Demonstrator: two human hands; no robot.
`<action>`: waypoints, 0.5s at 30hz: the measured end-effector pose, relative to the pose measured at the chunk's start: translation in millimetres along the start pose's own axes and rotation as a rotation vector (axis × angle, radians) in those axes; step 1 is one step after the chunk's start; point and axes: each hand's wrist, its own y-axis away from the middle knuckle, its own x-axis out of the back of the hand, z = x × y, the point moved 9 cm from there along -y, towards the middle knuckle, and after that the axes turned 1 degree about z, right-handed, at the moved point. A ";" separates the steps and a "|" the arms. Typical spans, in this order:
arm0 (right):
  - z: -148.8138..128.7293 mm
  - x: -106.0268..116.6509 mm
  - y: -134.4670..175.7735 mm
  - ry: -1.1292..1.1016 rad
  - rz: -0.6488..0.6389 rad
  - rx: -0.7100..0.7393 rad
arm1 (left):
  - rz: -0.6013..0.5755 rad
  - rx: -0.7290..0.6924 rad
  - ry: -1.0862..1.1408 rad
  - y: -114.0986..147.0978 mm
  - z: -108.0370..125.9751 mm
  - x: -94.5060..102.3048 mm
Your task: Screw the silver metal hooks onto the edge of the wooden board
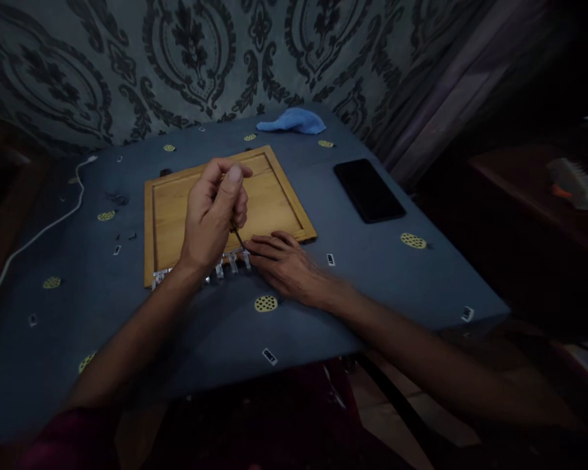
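Note:
A wooden board (278,196) with a raised frame lies on the table. Along its near edge runs a row of clear plastic hooks (233,262). My left hand (215,212) is closed above the board around a screwdriver (237,235); only the thin dark shaft shows, slanting down to the right-hand end of the hooks, and the handle is hidden in the fist. Beside that tip, my right hand (286,266) rests with fingers stretched out at the board's near edge, touching near the last hook. My left forearm covers part of the hook row.
A black phone (369,190) lies right of the board. Behind it sits a blue cloth (296,121) by the patterned wall. A white cable (44,228) runs down the left side. Small dark pieces (132,235) lie left of the board on the blue tablecloth (352,300).

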 end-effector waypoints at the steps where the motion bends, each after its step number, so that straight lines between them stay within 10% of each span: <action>1: 0.5 -0.1 0.1 -0.002 -0.001 -0.004 | 0.006 -0.003 0.013 1.1 -0.3 -0.3; 15: -0.9 -2.3 0.9 0.050 0.002 0.013 | -0.254 0.108 0.167 4.1 -1.6 -23.9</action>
